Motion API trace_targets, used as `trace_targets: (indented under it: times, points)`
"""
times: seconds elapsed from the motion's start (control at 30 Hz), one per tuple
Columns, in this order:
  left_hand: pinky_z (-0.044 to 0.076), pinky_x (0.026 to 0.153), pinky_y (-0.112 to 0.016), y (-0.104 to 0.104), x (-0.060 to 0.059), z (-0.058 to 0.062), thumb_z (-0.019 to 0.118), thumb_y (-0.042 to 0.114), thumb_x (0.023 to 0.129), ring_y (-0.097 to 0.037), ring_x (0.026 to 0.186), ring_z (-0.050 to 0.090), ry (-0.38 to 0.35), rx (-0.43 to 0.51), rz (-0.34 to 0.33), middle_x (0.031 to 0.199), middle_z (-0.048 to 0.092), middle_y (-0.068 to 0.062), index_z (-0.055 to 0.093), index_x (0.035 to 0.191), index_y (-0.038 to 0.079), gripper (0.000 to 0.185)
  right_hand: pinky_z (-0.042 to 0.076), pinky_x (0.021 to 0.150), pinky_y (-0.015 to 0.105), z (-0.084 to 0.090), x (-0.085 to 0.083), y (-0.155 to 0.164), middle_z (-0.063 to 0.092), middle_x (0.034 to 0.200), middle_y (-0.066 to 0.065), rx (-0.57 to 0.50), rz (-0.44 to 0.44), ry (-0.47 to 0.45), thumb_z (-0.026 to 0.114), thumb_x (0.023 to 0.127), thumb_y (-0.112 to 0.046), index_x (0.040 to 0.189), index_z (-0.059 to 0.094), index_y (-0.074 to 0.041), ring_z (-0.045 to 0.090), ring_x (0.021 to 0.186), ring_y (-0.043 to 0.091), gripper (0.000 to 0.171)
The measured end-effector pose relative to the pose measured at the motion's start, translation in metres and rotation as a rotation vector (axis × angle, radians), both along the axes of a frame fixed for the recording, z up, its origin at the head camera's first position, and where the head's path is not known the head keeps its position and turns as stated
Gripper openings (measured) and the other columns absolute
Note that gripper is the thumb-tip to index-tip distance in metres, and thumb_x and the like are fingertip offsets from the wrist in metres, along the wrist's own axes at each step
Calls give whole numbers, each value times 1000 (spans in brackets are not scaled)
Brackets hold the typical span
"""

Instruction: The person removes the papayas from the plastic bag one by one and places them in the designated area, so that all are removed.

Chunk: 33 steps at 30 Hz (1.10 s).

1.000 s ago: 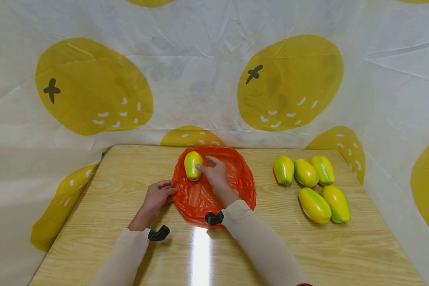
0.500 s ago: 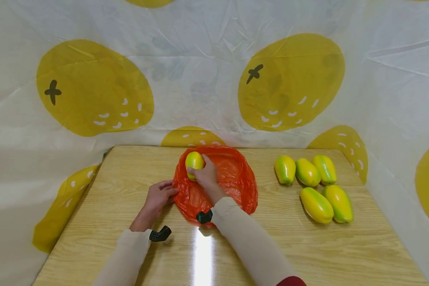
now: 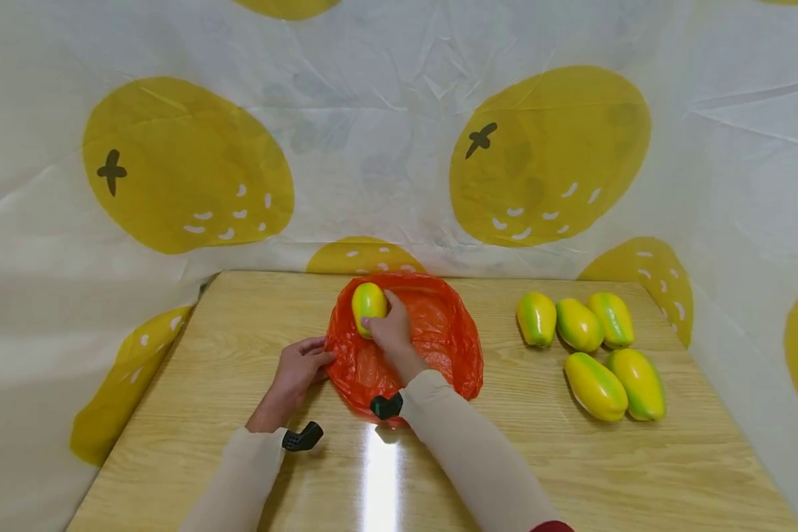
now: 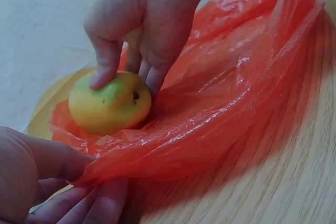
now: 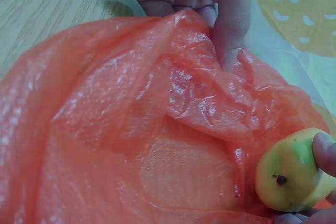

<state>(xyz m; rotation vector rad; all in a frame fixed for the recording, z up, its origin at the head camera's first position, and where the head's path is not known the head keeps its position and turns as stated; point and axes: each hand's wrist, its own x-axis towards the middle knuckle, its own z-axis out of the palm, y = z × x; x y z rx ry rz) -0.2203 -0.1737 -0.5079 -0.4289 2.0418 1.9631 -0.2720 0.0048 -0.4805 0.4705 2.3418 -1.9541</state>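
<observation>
An orange plastic bag (image 3: 432, 336) lies spread on the wooden table (image 3: 539, 458). My right hand (image 3: 389, 329) grips a yellow-green papaya-like fruit (image 3: 369, 307) at the bag's far left part; in the left wrist view the thumb and fingers curl round the fruit (image 4: 110, 109). The right wrist view shows the fruit (image 5: 291, 174) at the lower right with a fingertip on it. My left hand (image 3: 299, 366) pinches the bag's left edge (image 4: 105, 166) against the table.
Several more yellow-green fruits (image 3: 592, 343) lie in a group on the right side of the table. A white cloth with large yellow fruit prints (image 3: 545, 155) hangs behind and at both sides.
My right hand closed round the fruit and shifted it slightly toward the bag's far left. The left hand kept its hold on the bag's edge.
</observation>
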Motion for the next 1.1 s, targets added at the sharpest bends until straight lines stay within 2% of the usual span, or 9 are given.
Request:
trace_targets:
  times: [0.13, 0.27, 0.57, 0.87, 1.1]
  points:
    - [64, 82, -25, -1, 0, 2, 65, 7, 101, -14, 95, 73, -9, -2, -9, 142, 65, -22, 59, 144, 3, 43, 52, 113, 51, 5, 1, 5, 50, 158, 13, -65, -1, -46, 75, 91, -2, 160, 42, -13, 54, 134, 36, 77]
    - [64, 84, -27, -1, -2, 4, 65, 6, 101, -15, 96, 73, -14, -3, -7, 143, 64, -22, 58, 145, 4, 44, 50, 115, 50, 13, 4, 12, 47, 160, 13, -123, 6, -83, 74, 93, -4, 160, 41, -14, 52, 137, 36, 75]
    - [64, 80, -24, -1, -1, 6, 65, 7, 101, -13, 94, 72, -11, -7, -6, 145, 63, -22, 57, 146, 3, 45, 53, 113, 49, 29, 17, 29, 51, 156, 16, -210, 50, -88, 73, 95, -4, 159, 43, -15, 56, 135, 36, 72]
    - [64, 80, -24, -3, 3, 6, 65, 6, 101, -12, 94, 72, -15, -9, -11, 146, 62, -23, 56, 147, 3, 46, 52, 114, 49, 49, 34, 48, 52, 157, 12, -222, 89, -117, 72, 95, -4, 159, 44, -20, 55, 136, 35, 71]
    - [64, 81, -25, -5, 2, 8, 66, 7, 101, -15, 94, 73, -21, -13, -13, 146, 62, -22, 56, 147, 4, 47, 51, 115, 49, 59, 43, 65, 50, 158, 15, -243, 122, -94, 70, 96, -1, 160, 41, -15, 55, 137, 35, 72]
